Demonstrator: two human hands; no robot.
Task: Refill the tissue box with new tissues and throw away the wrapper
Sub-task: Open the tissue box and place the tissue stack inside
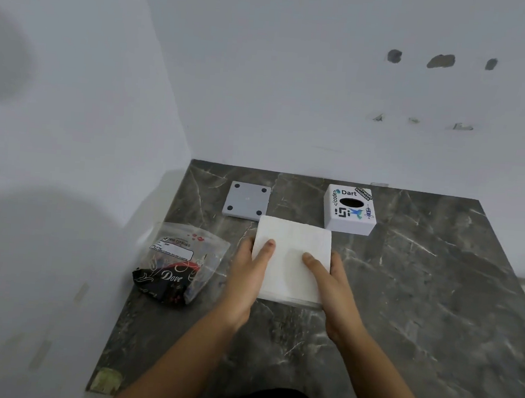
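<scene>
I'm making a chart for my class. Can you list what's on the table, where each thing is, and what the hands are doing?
surface: dark marble table
tissue stack: centre, flat on table
left hand: holding stack's left side
right hand: holding stack's right side
tissue box: behind stack, right, oval slot empty
grey base plate: behind stack, left
wrapper: left of stack, empty-looking, not yet thrown away

Tissue stack [293, 262] on counter [420, 308]; wrapper [179, 267] left, tissue box [350, 210] behind-right, base plate [246, 200] behind-left.

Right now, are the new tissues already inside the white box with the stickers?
No, the tissue stack lies on the counter between the left hand and right hand, apart from the sticker box.
</scene>
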